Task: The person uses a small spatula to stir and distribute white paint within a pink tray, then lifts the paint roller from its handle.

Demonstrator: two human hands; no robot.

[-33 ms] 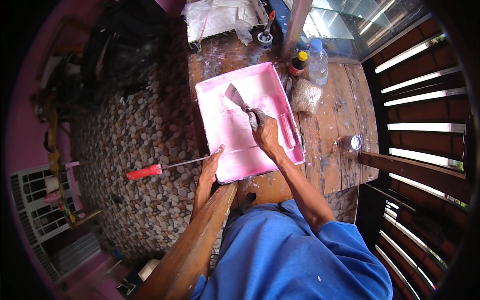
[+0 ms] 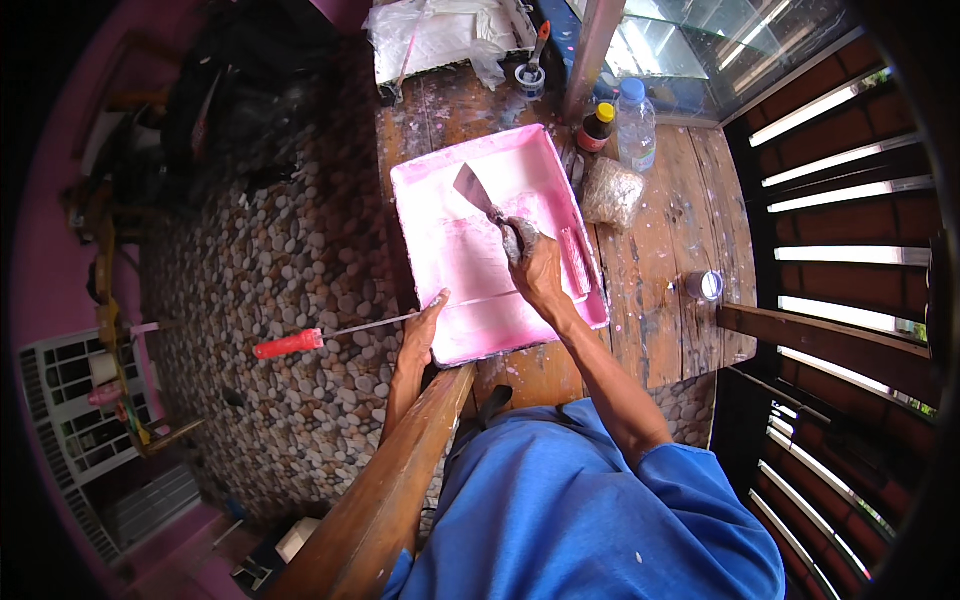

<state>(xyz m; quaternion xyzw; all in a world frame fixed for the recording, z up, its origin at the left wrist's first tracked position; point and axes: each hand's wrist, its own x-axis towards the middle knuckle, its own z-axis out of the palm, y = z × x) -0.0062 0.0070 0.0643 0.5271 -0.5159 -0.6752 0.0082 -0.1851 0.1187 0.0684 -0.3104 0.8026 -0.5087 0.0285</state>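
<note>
A pink-coated paint tray (image 2: 450, 255) lies on the wooden table, with white and pink paint inside. In my right hand (image 2: 535, 262), closed around its handle, is a putty knife (image 2: 473, 188); its blade points up and left over the tray's far part. My fingers carry grey-white smears. My left hand (image 2: 420, 330) grips the tray's near left edge, thumb on top, other fingers mostly hidden below. A paint roller (image 2: 290, 344) lies across the tray: its red handle sticks out left beyond the table, its thin rod passes by my left hand, and its pink sleeve rests along the right wall.
Beyond the tray are a brush in a small tub (image 2: 530, 80) and a plastic-covered box (image 2: 450, 40). To the right stand a yellow-capped bottle (image 2: 596, 130), a water bottle (image 2: 636, 130), a wrapped bundle (image 2: 613, 193) and a small jar (image 2: 706, 286). A wooden beam (image 2: 390, 470) runs near my left arm.
My right hand and the putty knife have shifted slightly to the right. My left hand, the tray and the roller stay where they were.
</note>
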